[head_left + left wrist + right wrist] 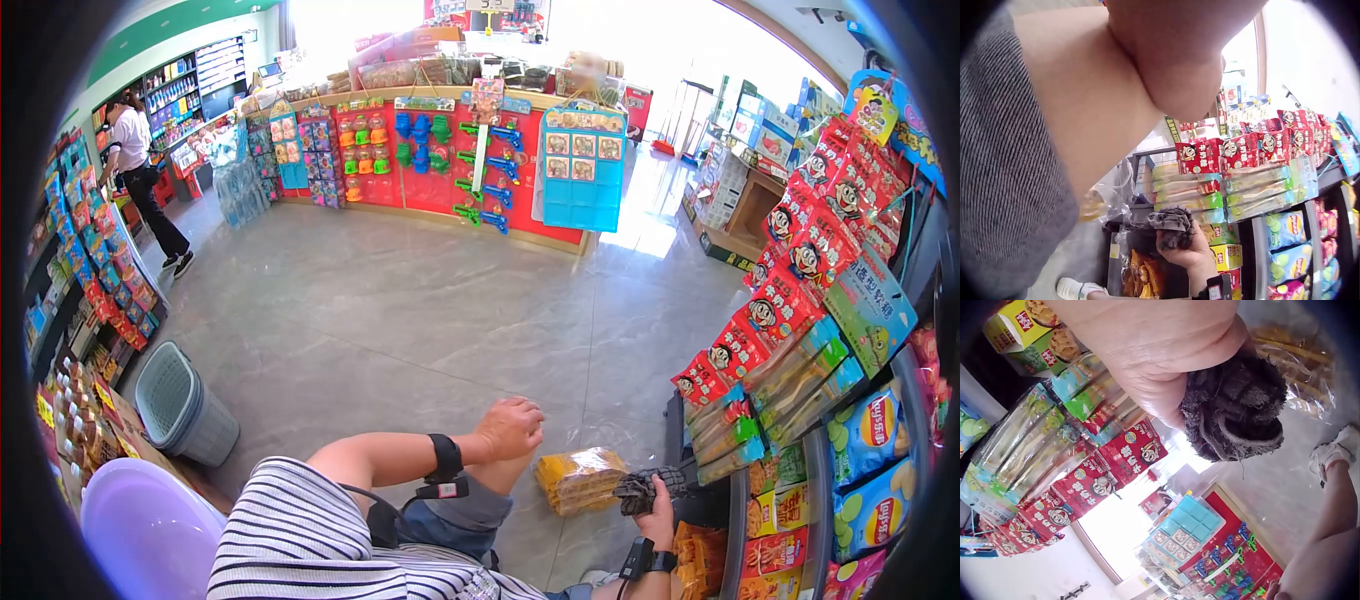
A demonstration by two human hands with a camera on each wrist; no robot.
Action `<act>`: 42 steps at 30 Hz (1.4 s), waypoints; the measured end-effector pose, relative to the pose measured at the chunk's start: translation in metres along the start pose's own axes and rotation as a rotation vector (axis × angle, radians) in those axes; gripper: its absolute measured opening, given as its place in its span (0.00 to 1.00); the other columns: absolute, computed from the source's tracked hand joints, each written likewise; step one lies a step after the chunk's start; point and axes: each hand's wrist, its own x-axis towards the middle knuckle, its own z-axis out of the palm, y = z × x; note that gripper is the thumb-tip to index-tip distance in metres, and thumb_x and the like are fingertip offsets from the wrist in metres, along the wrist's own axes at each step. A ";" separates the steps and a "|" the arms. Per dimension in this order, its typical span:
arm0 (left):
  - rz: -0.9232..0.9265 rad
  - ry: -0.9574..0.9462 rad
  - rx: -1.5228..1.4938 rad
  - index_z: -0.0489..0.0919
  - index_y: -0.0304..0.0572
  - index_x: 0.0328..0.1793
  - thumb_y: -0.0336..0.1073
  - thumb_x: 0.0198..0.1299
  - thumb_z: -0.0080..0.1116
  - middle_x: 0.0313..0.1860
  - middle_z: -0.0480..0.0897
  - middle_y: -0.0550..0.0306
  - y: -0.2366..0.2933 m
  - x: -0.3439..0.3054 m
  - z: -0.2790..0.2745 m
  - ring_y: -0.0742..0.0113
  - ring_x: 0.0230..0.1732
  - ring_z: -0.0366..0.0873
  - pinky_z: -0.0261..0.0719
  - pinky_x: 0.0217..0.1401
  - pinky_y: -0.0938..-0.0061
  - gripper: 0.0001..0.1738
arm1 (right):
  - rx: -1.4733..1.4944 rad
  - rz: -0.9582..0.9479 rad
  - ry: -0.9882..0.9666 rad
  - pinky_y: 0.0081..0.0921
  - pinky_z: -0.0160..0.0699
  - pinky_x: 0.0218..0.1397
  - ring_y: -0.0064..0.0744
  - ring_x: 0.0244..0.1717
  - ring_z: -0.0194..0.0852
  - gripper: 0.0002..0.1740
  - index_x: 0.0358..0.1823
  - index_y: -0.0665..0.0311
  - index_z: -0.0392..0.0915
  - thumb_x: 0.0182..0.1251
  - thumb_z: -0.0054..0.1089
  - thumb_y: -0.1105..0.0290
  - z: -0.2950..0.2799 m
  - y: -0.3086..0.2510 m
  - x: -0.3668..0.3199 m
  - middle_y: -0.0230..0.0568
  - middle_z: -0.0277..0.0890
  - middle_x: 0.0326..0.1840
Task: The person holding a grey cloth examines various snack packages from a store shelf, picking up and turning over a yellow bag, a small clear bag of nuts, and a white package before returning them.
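Observation:
A dark checked, bunched cloth is gripped by the right hand beside the shelf; in the right wrist view the cloth looks frayed and folded, with the hand curled round it. The left wrist view shows the same cloth above the right palm. The left hand rests on the bent knee, holding nothing visible. On the floor between the knee and the cloth lies a clear plastic pack of yellow-orange items.
Shelves at right carry red snack bags, chip bags and, low down, orange packs. Grey baskets and a purple tub stand at left. A counter hung with toys spans the back; a person stands far left.

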 end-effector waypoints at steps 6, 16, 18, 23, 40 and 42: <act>0.026 0.062 -0.038 0.79 0.43 0.32 0.39 0.46 0.51 0.35 0.78 0.57 -0.005 0.000 0.003 0.61 0.45 0.72 0.67 0.49 0.67 0.11 | -0.016 0.014 0.021 0.31 0.76 0.34 0.34 0.30 0.76 0.09 0.33 0.59 0.74 0.55 0.56 0.63 0.006 0.002 0.000 0.36 0.77 0.32; 0.000 0.021 -0.025 0.79 0.43 0.33 0.39 0.46 0.51 0.36 0.78 0.58 -0.006 0.001 0.006 0.61 0.45 0.72 0.68 0.47 0.66 0.11 | -0.049 -0.028 -0.021 0.33 0.77 0.35 0.36 0.32 0.77 0.11 0.33 0.63 0.74 0.57 0.54 0.63 0.000 0.010 0.020 0.39 0.77 0.32; -0.003 0.006 -0.022 0.79 0.43 0.33 0.39 0.46 0.51 0.36 0.78 0.57 -0.004 0.001 0.005 0.61 0.45 0.72 0.69 0.47 0.66 0.11 | 0.000 -0.010 -0.022 0.32 0.78 0.34 0.36 0.31 0.77 0.11 0.33 0.64 0.74 0.57 0.54 0.63 0.005 0.011 0.023 0.40 0.77 0.32; 0.013 0.031 -0.044 0.79 0.43 0.33 0.39 0.46 0.51 0.37 0.78 0.57 -0.006 0.000 0.009 0.60 0.46 0.72 0.70 0.47 0.66 0.11 | 0.020 0.031 -0.016 0.32 0.77 0.32 0.36 0.29 0.76 0.10 0.31 0.63 0.74 0.56 0.55 0.64 0.010 0.010 0.020 0.40 0.77 0.30; 0.001 -0.002 -0.057 0.79 0.43 0.33 0.40 0.47 0.50 0.37 0.78 0.57 -0.003 0.001 0.011 0.60 0.47 0.71 0.68 0.49 0.66 0.12 | 0.001 0.006 -0.038 0.30 0.77 0.34 0.34 0.30 0.77 0.09 0.32 0.61 0.75 0.57 0.52 0.64 -0.004 0.007 0.020 0.37 0.77 0.32; -0.014 -0.030 -0.043 0.79 0.42 0.34 0.40 0.47 0.50 0.38 0.78 0.57 -0.003 0.001 0.007 0.60 0.47 0.71 0.68 0.49 0.66 0.12 | 0.009 -0.006 -0.037 0.29 0.78 0.34 0.33 0.30 0.77 0.09 0.32 0.61 0.75 0.57 0.52 0.64 0.002 0.006 0.015 0.37 0.77 0.32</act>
